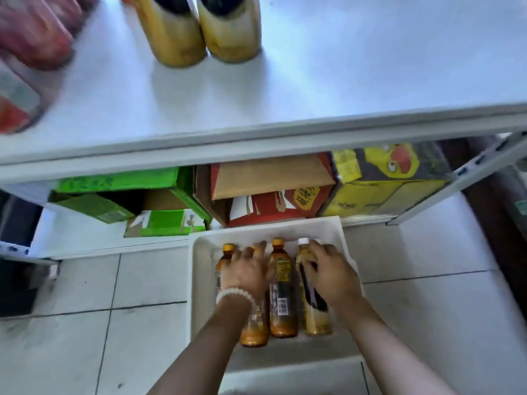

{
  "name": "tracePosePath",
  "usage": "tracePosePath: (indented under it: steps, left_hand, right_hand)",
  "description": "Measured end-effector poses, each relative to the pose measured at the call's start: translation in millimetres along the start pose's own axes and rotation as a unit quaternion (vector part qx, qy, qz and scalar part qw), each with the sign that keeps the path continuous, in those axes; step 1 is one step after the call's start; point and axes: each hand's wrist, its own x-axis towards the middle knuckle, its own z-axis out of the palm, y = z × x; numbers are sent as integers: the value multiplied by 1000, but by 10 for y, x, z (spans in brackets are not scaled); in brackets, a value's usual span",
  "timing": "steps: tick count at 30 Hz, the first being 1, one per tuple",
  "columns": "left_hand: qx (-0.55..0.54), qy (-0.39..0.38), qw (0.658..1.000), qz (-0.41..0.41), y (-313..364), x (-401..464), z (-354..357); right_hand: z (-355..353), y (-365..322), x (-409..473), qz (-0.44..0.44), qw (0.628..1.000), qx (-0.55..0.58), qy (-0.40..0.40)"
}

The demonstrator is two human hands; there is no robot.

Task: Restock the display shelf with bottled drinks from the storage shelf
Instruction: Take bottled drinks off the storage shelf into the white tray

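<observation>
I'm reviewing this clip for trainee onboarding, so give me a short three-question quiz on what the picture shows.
1. True or false: the bottles in the white tray lie on their sides.
2. Which cap does the bottle under the right hand have? A) white B) orange C) green
3. How many bottles stand on the upper shelf?

Key
1. True.
2. A: the right-hand bottle has a white cap; the middle bottle beside the left hand has an orange one.
3. Two bottles.

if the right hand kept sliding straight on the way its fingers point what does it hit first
Probably the far wall of the white plastic tray, just beyond the white-capped bottle that the right hand grips; the red cardboard box lies behind it. Depth is unclear.
</observation>
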Motion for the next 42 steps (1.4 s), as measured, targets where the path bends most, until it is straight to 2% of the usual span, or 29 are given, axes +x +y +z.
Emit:
tracePosePath:
  steps: [6, 11, 14, 18, 22, 25, 29, 34, 42]
  left_hand:
    - [1, 95, 995, -6, -113, -726, -1059]
    - [-15, 218, 975, -29, -156, -999, -2045]
    - [-42, 265, 963, -12, -180, -1005, -2566]
    - [-40, 349, 936, -17, -196, -958, -3286]
    - [-31, 395, 918, -28, -247, -794, -3886]
    - [-26, 405, 914, -20, -288, -620, -4213]
    - [-25, 378, 925, -27, -344, -354, -4373]
    - [-153, 398, 904, -16, -339, -212, -4181]
    - [-194, 385, 902, 12, -360, -251, -4142]
  right_hand:
    - [-1183, -614, -447, -86, 992, -52, 75]
    - [-2024, -1061, -719, -182, 963, -31, 196]
    - [-2553, -1306, -712, -208, 955, -23, 211]
    - [-3166, -1645, -552, -240, 932, -6, 271]
    - [-3575, -1986, -326, -250, 923, -1, 292]
    - [-3738, -2198, -130, -267, 924, 13, 272]
    - [-3760, -2411, 96, -285, 928, 23, 239]
    - [-3580, -2472, 291, -285, 912, 99, 279]
    - [-3528, -2464, 193, -266, 920, 123, 259]
